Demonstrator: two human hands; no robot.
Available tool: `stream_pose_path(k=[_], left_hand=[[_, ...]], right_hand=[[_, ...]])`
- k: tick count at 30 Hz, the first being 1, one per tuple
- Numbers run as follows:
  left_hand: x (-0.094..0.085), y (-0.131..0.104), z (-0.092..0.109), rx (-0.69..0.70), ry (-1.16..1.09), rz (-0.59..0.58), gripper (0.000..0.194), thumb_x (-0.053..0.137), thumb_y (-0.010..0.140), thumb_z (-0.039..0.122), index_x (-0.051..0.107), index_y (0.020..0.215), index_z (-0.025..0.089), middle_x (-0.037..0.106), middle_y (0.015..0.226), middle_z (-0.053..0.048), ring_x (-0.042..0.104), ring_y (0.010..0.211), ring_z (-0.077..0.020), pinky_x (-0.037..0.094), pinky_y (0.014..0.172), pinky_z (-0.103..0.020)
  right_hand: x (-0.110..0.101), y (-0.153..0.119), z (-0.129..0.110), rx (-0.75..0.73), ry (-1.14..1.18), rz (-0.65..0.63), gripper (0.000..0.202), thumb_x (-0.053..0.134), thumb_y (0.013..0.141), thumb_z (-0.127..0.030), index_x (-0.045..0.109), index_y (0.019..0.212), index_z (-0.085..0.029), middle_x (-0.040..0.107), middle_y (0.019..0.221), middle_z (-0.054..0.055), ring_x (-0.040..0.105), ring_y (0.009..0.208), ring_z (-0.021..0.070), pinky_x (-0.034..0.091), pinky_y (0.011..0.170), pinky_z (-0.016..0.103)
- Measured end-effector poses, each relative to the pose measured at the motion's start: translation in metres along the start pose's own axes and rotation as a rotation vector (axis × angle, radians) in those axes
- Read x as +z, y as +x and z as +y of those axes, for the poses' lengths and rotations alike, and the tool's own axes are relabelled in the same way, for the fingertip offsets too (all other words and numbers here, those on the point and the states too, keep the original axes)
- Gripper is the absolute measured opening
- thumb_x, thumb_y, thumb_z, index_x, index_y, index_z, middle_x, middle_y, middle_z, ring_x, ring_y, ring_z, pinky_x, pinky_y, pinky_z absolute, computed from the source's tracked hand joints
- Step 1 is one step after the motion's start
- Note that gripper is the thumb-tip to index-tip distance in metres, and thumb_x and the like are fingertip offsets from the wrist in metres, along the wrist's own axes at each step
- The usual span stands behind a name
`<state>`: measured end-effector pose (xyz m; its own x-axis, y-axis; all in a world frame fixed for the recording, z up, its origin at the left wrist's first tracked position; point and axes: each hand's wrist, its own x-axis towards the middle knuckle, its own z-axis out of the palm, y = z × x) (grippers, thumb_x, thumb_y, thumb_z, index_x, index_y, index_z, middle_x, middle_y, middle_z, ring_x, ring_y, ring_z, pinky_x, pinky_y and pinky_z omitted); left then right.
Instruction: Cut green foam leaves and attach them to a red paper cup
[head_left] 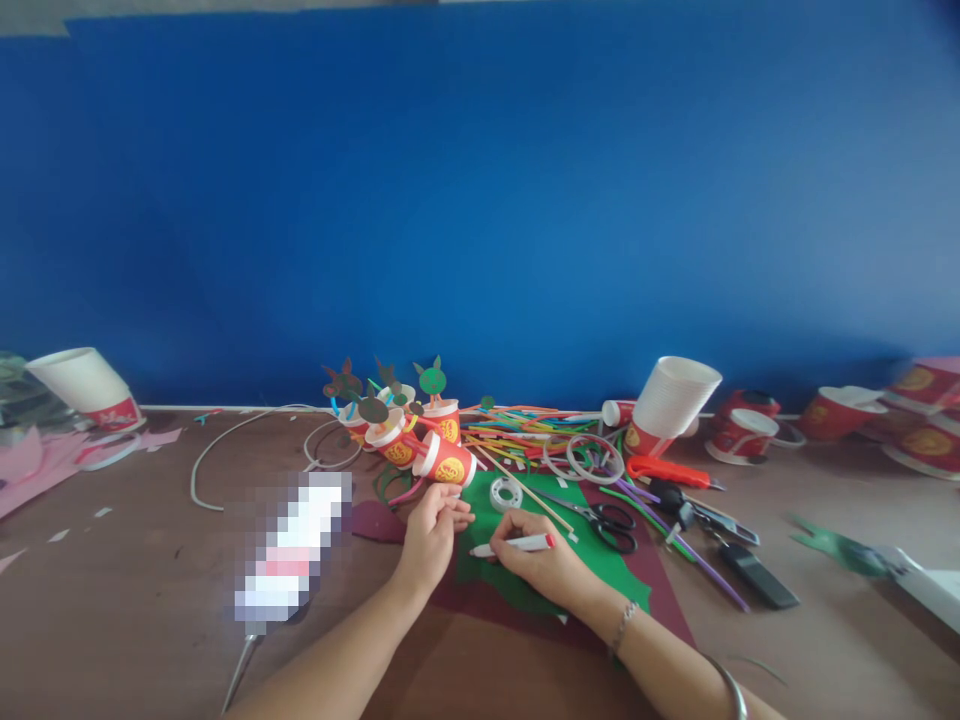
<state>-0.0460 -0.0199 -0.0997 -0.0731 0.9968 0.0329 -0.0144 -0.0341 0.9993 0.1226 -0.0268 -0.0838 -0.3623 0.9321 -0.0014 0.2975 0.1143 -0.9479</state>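
My right hand (536,555) is closed around a white marker (525,544) with a red end, its tip pointing left above green paper (517,592). Just left of the marker is my left hand (439,525), fingers loosely curled and apart, with no object visible in them. Its fingertips are close to a tipped red paper cup (448,463); whether they touch it I cannot tell. A roll of clear tape (506,494) and black-handled scissors (613,526) rest on the green paper, which overlaps dark red paper (670,600).
Decorated paper cups (395,440) and colourful pipe cleaners (517,430) crowd the back. Stacked cups (671,400), an orange cutter (667,471) and keys with a black fob (757,575) are rightward. A blurred-out phone-like object (296,550) with a cable lies left, near pink paper (45,470).
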Motion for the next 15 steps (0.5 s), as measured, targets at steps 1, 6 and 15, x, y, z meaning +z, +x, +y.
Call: stream_pose_path(k=[1,6,15], left_hand=[[0.0,0.0,0.0,0.001,-0.007,0.0,0.018,0.045,0.077,0.021,0.052,0.092,0.014,0.063,0.079,-0.006,0.067,0.072,-0.0185,0.053,0.069,-0.033],[0.0,0.0,-0.002,0.0,-0.034,0.001,0.018,0.047,0.076,0.022,0.053,0.091,0.015,0.063,0.079,-0.006,0.067,0.072,-0.0187,0.053,0.069,-0.033],[0.0,-0.001,0.001,-0.013,-0.045,0.025,0.018,0.049,0.073,0.021,0.053,0.09,0.015,0.064,0.077,-0.005,0.067,0.07,-0.0188,0.053,0.067,-0.032]], right_hand=[[0.0,0.0,-0.001,-0.003,-0.007,0.005,0.01,0.056,0.073,-0.021,0.059,0.064,-0.015,0.06,0.06,-0.001,0.045,0.051,0.0083,0.031,0.045,0.019],[-0.003,0.001,-0.007,0.003,0.105,0.046,0.016,0.054,0.078,-0.031,0.061,0.078,-0.017,0.065,0.069,0.002,0.055,0.061,0.0129,0.038,0.051,0.021],[-0.01,0.005,0.005,0.029,0.051,0.257,0.027,0.057,0.075,-0.04,0.048,0.06,-0.02,0.061,0.052,-0.001,0.058,0.052,0.0143,0.038,0.049,0.022]])
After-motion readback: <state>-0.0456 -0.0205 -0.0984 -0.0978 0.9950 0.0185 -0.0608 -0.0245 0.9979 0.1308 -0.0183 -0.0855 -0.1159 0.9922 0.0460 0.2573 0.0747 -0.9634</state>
